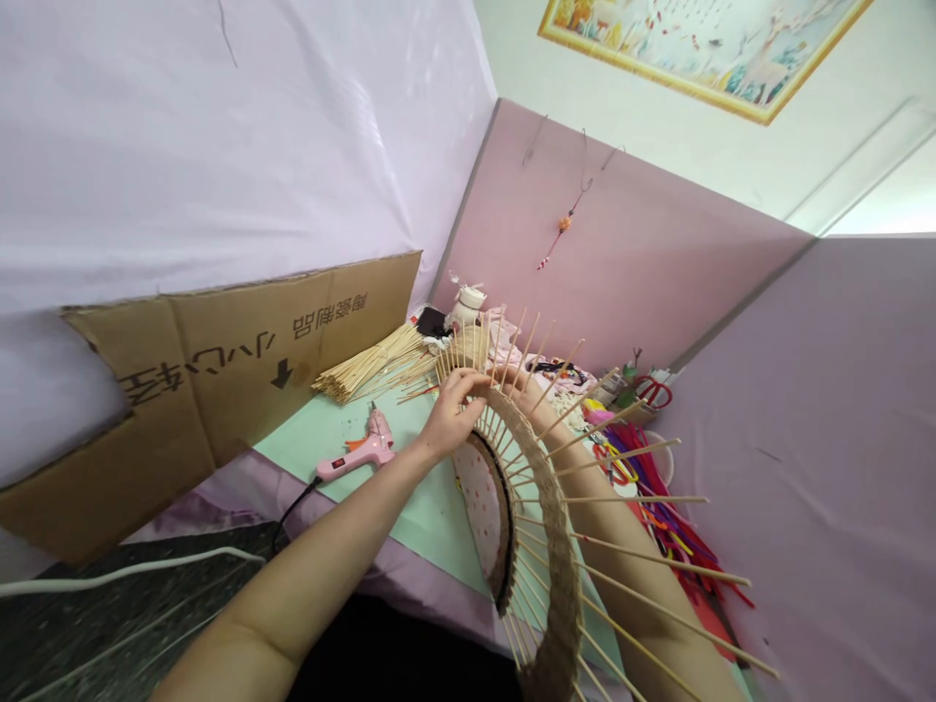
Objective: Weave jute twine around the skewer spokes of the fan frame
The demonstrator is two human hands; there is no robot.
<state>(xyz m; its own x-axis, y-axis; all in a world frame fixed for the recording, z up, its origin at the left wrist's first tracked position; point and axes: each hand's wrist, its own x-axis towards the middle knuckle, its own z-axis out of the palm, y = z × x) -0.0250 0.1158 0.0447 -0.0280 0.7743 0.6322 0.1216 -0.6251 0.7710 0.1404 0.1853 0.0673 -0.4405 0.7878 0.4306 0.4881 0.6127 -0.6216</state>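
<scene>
Tilted up on its side in front of me is a partly woven basket, with a brown woven band (560, 546) running through thin wooden sticks that fan outward. Its round base (487, 507) is pale with pink dots and a dark rim. My left hand (454, 414) closes on the far part of the band, thumb and fingers bent around its edge. From the outer side, my right hand (516, 387) grips the band close beside the left, partly hidden behind the sticks. To the left lies a pink glue gun (364, 448) on the green mat (420, 507).
A bundle of thin sticks (372, 363) lies at the back left, before a cardboard sheet (241, 361). A white jar (468, 304) stands at the back. Along the right are colourful pipe cleaners (650, 487) and red-handled scissors (654, 392). A pink partition (621, 253) rises behind.
</scene>
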